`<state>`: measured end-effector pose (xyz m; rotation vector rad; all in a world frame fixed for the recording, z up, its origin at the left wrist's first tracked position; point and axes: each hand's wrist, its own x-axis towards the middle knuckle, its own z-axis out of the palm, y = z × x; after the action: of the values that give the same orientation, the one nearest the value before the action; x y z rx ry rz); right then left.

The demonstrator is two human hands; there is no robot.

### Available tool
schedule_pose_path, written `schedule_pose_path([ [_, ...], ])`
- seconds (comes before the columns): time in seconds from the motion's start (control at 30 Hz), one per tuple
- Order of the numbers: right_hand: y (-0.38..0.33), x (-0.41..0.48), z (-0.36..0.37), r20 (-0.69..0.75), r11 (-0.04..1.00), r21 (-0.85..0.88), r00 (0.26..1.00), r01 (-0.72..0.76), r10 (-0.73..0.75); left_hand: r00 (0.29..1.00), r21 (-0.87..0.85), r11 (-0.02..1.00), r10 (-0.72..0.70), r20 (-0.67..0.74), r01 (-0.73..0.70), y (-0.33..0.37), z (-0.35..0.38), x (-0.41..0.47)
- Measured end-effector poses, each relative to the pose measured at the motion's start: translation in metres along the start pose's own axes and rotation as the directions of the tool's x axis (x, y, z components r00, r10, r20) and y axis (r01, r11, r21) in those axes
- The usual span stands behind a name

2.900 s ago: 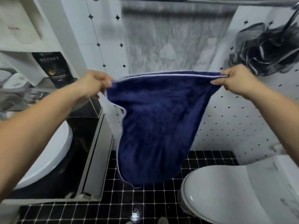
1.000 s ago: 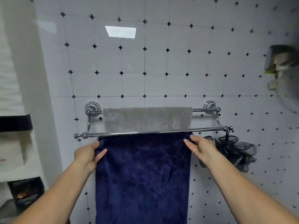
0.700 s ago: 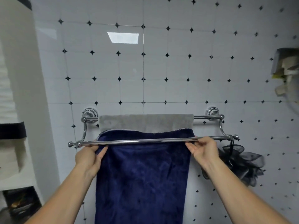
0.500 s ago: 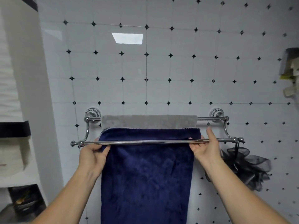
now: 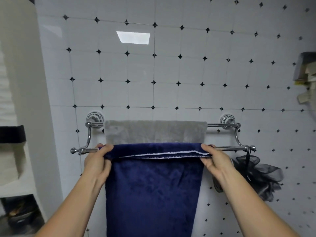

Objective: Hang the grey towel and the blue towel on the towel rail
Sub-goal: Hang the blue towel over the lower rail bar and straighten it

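Both towels are sitting on the towel rail at this point, though only one looks finished. The grey towel is hanging over the back bar, close to the tiled wall, spread flat with no hand on it. That half of the task looks done.

The blue towel is lying over the front bar. Its long part is hanging down past the bottom of the view, and a short flap with a pale hem is folding over toward the person just under the bar. The left hand is pinching the towel's top left corner, thumb on top and fingers curled beneath. The right hand is gripping the top right corner in the same way, and both are right at the front bar.

Judging from the short flap, the blue towel is hanging unevenly. What is left seems to be drawing more cloth over, smoothing the fold and letting go. How far the long part is reaching cannot be told.

A black mesh sponge is dangling from the rail's right end, near the right wrist and apart from both towels.
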<state>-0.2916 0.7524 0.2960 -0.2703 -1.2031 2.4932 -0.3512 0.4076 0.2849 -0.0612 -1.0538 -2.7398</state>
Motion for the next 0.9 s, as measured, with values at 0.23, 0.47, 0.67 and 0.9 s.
schedule_pose_path([
  [0.23, -0.007, -0.012, -0.007, -0.191, 0.872, -0.484, 0.981, -0.075, -0.022, 0.977, 0.398, 0.917, 0.11, -0.182, -0.029, 0.005, -0.014, -0.013],
  [0.47, -0.01, -0.021, -0.002, -0.153, 0.816, -0.579, 0.981, 0.007, -0.117, 0.984, 0.647, 0.759, 0.043, -0.17, 0.079, 0.018, -0.004, -0.028],
  [0.67, 0.007, -0.038, -0.023, -0.08, 0.783, -0.621, 0.99, 0.039, -0.113, 0.997, 0.696, 0.716, -0.006, -0.081, 0.061, 0.021, -0.014, -0.038],
  [0.9, 0.059, -0.08, -0.093, 0.016, 0.83, -0.54, 0.987, 0.141, -0.157, 0.993, 0.554, 0.832, -0.047, 0.106, -0.02, 0.01, -0.074, -0.078],
])
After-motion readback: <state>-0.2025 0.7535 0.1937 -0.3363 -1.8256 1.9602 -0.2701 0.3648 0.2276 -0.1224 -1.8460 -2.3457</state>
